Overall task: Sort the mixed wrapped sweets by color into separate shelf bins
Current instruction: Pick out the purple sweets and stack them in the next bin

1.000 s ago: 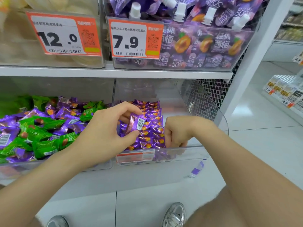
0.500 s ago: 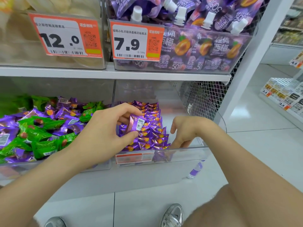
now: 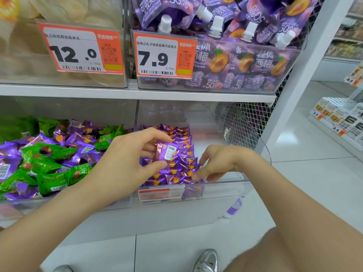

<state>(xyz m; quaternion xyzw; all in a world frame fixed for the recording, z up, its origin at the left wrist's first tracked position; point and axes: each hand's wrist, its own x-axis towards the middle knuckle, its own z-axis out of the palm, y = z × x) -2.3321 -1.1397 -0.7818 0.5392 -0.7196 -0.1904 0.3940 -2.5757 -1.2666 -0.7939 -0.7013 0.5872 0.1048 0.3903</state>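
Observation:
My left hand [image 3: 127, 160] pinches a purple wrapped sweet [image 3: 166, 152] between thumb and fingers, barcode side up, above the right clear bin [image 3: 216, 188]. That bin holds neat rows of purple sweets [image 3: 179, 169] in its left half. My right hand [image 3: 216, 163] is in the same bin with fingers spread, its fingertips touching the front rows of purple sweets. The left bin [image 3: 64, 206] holds a mixed heap of green sweets [image 3: 49, 165] and purple sweets [image 3: 78, 142].
The shelf above carries a bin of purple spouted pouches [image 3: 235, 61] and a bin of pale round packs [image 3: 59, 12], each with an orange price tag. A wire mesh panel [image 3: 241, 124] closes the right side. One purple sweet [image 3: 232, 208] lies on the floor below.
My right hand has uncurled: its fingers now spread over the front rows. My left hand keeps the purple sweet in about the same place.

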